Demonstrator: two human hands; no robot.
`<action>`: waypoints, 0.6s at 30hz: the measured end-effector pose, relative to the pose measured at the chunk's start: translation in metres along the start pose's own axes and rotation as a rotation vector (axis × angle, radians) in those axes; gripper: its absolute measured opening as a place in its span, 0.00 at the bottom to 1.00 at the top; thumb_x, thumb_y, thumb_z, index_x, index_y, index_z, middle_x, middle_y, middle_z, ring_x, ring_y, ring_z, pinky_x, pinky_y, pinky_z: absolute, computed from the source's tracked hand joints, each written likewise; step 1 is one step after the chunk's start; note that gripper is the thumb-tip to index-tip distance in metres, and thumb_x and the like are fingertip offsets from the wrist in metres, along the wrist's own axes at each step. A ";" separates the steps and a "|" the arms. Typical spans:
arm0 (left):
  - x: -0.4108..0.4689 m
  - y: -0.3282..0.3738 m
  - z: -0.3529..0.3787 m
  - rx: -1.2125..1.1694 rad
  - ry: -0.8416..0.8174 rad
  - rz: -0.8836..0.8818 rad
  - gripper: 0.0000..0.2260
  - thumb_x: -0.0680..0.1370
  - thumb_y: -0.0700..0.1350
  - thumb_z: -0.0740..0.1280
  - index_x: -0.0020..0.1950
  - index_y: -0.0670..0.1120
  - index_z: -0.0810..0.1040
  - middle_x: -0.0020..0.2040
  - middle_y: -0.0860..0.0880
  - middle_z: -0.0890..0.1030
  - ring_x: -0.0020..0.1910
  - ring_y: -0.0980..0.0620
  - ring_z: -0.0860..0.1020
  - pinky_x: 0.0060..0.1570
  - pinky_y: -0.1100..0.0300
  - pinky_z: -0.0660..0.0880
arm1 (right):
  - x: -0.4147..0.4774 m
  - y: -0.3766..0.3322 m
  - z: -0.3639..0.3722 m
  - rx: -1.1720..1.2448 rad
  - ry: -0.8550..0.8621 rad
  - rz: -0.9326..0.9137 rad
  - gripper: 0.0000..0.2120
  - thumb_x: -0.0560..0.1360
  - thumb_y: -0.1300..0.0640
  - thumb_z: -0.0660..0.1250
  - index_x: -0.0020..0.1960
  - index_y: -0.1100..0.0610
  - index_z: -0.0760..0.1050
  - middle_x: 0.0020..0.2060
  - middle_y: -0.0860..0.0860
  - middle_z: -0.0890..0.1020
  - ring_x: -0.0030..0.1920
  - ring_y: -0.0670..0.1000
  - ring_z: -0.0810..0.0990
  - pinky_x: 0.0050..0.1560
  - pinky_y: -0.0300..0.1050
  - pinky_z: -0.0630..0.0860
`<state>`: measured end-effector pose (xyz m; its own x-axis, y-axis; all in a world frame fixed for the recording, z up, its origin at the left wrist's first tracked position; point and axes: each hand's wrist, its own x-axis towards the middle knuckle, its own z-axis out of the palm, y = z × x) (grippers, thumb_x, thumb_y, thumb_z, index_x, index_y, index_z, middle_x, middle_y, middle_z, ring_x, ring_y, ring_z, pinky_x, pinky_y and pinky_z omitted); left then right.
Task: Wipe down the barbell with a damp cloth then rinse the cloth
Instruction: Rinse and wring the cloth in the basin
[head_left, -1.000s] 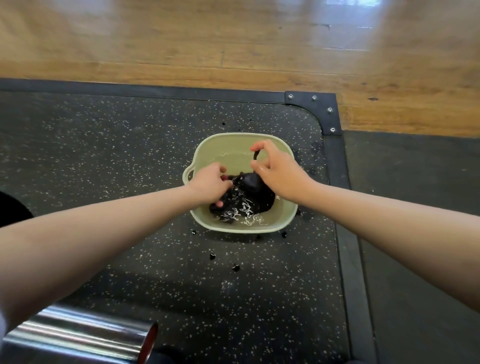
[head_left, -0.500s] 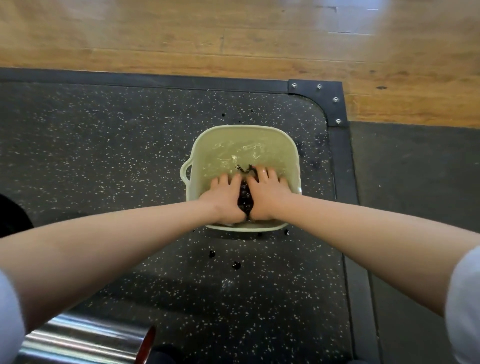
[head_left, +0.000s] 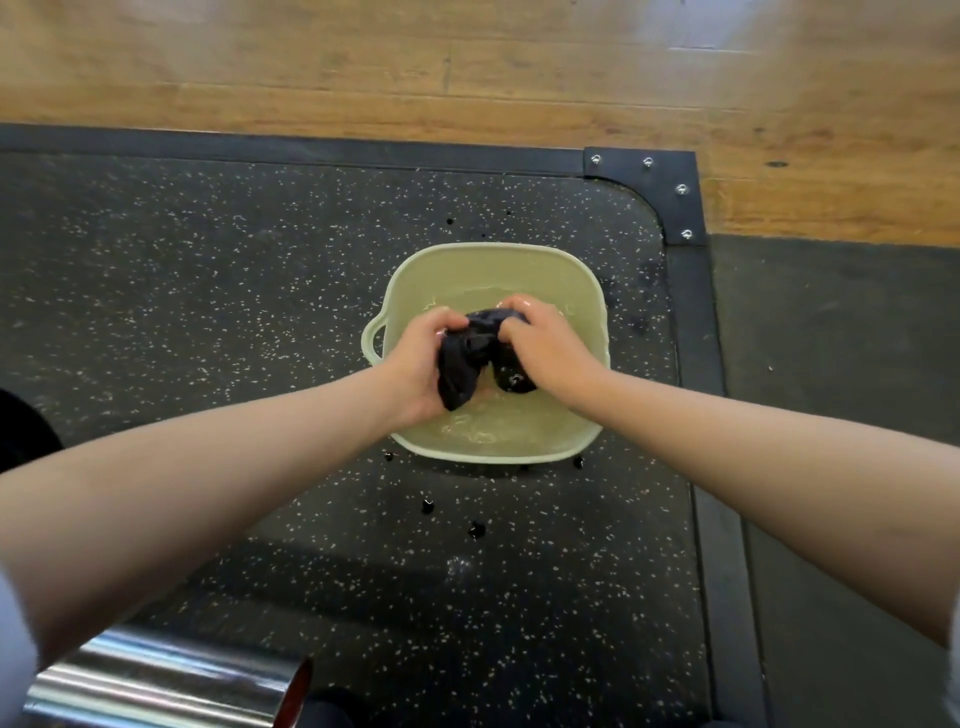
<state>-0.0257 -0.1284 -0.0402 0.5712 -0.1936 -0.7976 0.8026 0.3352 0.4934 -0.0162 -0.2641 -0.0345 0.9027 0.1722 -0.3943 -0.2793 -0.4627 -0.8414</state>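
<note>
The dark cloth (head_left: 470, 358) is bunched into a wet, twisted wad over the middle of a pale green basin (head_left: 592, 291). Both hands hold it. The left hand (head_left: 418, 364) grips the cloth's left part, fingers curled over the top and a thick fold hanging below the palm. The right hand (head_left: 545, 348) grips the right part the same way, fingers wrapped over the top edge and a rounded lump of fabric bulging under it. The short stretch of cloth between the two fists is creased and drawn tight. The hanging ends reach down to the water (head_left: 483, 431); whether they dip in cannot be told.

The water is cloudy and rippled and covers the basin's bottom. The basin has rounded corners and a small loop handle (head_left: 371, 340) on its left side, just beside the left wrist. It stands on a black speckled rubber mat (head_left: 208, 286), near the mat's far right corner, where a bolted metal corner plate (head_left: 670, 192) sits. Dark droplets (head_left: 427, 505) dot the mat just in front of the basin. The chrome end of the barbell (head_left: 156, 680) lies at the bottom left, well apart from the basin. A wooden floor (head_left: 467, 62) runs beyond the mat, with a plain grey mat (head_left: 831, 364) to the right.
</note>
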 end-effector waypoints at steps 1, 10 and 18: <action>0.001 0.002 0.000 -0.044 0.007 0.008 0.18 0.78 0.52 0.56 0.57 0.40 0.75 0.49 0.41 0.78 0.43 0.43 0.76 0.47 0.52 0.74 | -0.001 -0.004 -0.002 0.091 0.030 -0.004 0.09 0.76 0.66 0.56 0.45 0.57 0.73 0.38 0.50 0.76 0.41 0.50 0.73 0.43 0.46 0.69; -0.005 -0.005 0.025 -0.240 0.051 -0.040 0.21 0.79 0.60 0.56 0.47 0.45 0.79 0.39 0.44 0.83 0.44 0.45 0.81 0.44 0.52 0.77 | -0.018 -0.012 0.023 0.116 0.135 -0.135 0.10 0.78 0.48 0.65 0.48 0.56 0.73 0.46 0.51 0.79 0.47 0.50 0.77 0.50 0.45 0.74; -0.004 -0.003 0.033 -0.593 -0.135 -0.116 0.12 0.82 0.41 0.57 0.39 0.50 0.67 0.33 0.59 0.78 0.48 0.67 0.75 0.66 0.72 0.62 | -0.020 -0.015 0.037 -0.080 0.222 -0.121 0.14 0.81 0.47 0.57 0.57 0.56 0.73 0.51 0.51 0.80 0.52 0.52 0.77 0.57 0.54 0.73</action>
<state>-0.0249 -0.1593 -0.0272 0.5339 -0.3618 -0.7642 0.6506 0.7531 0.0979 -0.0420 -0.2287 -0.0275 0.9801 0.0401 -0.1944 -0.1459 -0.5186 -0.8425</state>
